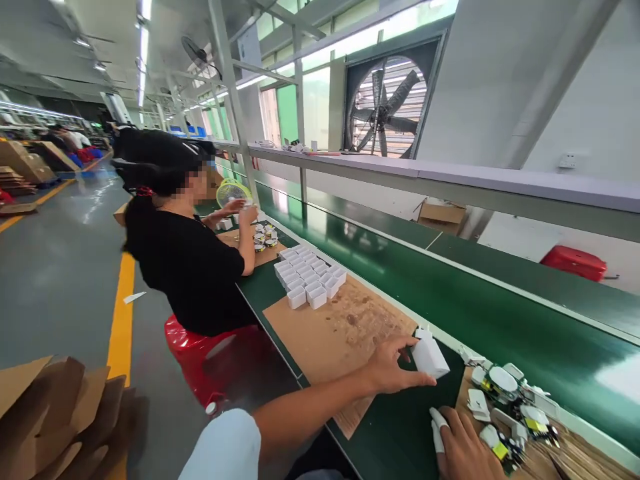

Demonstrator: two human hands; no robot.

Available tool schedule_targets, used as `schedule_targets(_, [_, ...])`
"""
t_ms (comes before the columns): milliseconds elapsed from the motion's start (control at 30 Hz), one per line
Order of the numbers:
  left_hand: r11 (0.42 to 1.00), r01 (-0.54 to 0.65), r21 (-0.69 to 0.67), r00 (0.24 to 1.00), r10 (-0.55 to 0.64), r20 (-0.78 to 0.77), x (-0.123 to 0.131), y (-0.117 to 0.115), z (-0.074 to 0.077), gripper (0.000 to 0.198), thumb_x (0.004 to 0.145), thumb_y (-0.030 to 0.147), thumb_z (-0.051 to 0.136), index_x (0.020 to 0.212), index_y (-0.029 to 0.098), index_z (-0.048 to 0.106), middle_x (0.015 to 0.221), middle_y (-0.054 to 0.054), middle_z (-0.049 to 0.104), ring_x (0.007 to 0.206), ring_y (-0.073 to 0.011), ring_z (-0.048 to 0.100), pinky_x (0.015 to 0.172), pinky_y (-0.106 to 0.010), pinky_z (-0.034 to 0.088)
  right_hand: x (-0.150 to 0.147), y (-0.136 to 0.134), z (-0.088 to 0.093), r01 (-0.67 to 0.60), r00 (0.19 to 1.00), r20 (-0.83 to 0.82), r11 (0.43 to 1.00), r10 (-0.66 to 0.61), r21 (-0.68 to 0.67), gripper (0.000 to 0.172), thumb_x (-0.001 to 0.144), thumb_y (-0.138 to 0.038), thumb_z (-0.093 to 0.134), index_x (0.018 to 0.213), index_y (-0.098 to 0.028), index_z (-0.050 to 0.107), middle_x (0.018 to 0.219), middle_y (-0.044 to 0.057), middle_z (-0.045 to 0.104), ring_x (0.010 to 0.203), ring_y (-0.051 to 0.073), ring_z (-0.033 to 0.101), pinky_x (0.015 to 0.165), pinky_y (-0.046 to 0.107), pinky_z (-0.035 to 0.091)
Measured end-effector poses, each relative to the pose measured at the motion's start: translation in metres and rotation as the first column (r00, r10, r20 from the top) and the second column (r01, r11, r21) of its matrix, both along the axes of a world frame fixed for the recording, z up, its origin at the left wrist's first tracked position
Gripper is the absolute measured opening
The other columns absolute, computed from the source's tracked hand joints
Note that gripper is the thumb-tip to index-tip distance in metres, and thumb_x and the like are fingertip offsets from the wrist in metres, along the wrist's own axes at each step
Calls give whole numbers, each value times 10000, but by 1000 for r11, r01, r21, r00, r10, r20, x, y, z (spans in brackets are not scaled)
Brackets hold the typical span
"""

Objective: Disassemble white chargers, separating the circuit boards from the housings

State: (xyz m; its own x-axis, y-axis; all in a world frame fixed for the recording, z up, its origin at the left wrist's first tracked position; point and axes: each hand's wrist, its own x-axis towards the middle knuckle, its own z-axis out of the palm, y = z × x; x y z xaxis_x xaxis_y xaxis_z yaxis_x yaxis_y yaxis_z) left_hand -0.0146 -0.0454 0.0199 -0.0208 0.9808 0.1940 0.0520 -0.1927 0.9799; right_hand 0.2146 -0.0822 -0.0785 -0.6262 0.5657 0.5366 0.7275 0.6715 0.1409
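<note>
My left hand (395, 367) reaches forward over the green bench and grips a small white plastic housing (430, 357) between thumb and fingers, at the near end of a brown cardboard sheet (340, 333). My right hand (463, 450) rests low on the bench edge, a white cot on one finger, fingers curled next to a pile of small circuit assemblies and white parts (510, 407); whether it holds anything I cannot make out. A block of white housings (309, 277) stands in rows at the far end of the cardboard.
A co-worker in a black top (187, 267) sits on a red stool (210, 360) to the left, handling small parts. A green conveyor belt (450, 293) runs along the bench. Folded cardboard (55, 420) lies at the lower left. A red case (575, 261) sits beyond the belt.
</note>
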Motion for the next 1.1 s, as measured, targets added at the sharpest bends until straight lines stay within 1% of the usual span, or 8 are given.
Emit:
schedule_targets(100, [994,88,-71,987,-78,143,-5,3,7,663,565,495,966,1100,148,785,1076,-127,768,851,-220,659,779,-352,519,-8,-6,16,43,998,-50,999,-43,3,288,716,12,539,828,-250,581,1111,99,702,911,265,656,546,346,494])
schedule_targets(233, [971,189,-146,947,-140,289,-7,16,6,604,655,539,916,1082,131,785,1071,-140,782,878,-223,689,705,-301,505,-17,-9,40,48,993,-104,998,-51,-33,332,722,49,531,897,-224,598,1075,109,707,857,261,656,556,347,499])
schedule_targets(300, [961,216,-175,934,-150,325,-4,20,3,565,662,507,925,1059,128,791,1034,-138,788,847,-204,681,656,-270,475,-19,-9,51,30,979,-198,999,-37,-38,343,829,35,497,1059,-183,627,1101,122,707,856,244,669,593,338,528])
schedule_targets(400, [942,264,-205,917,-180,355,6,19,-1,579,627,500,948,1033,116,797,981,-133,790,805,-182,664,642,-256,467,-18,-8,66,-4,922,-387,1000,-4,-21,344,976,-50,495,1300,-133,576,1123,136,701,942,233,684,744,348,583])
schedule_targets(467, [929,295,-223,909,-201,365,13,17,-5,603,610,529,949,1014,108,796,957,-131,788,778,-170,654,646,-257,475,-16,-7,75,-24,876,-481,999,32,21,386,986,-56,533,1365,-128,543,1103,135,701,989,235,677,819,366,589])
schedule_targets(567, [908,331,-256,902,-225,367,20,12,-12,619,603,551,946,1007,108,789,947,-127,787,763,-170,657,656,-265,496,-12,-5,84,-38,845,-531,997,69,70,408,974,-42,549,1370,-142,545,1050,125,703,940,230,664,797,370,589])
schedule_targets(833, [870,382,-312,899,-272,343,23,10,-15,616,579,490,974,1033,122,781,972,-120,802,830,-204,703,742,-298,554,-7,-8,83,-73,873,-484,997,60,-8,444,925,-46,507,1354,-134,577,1071,146,693,929,255,639,754,394,579])
schedule_targets(1100, [870,375,-321,905,-268,332,25,8,-12,613,564,494,977,1014,133,770,999,-121,807,908,-244,735,860,-369,583,-5,-8,80,-86,871,-486,996,75,-1,418,883,-22,488,1257,-156,619,1070,147,672,932,256,615,732,408,566])
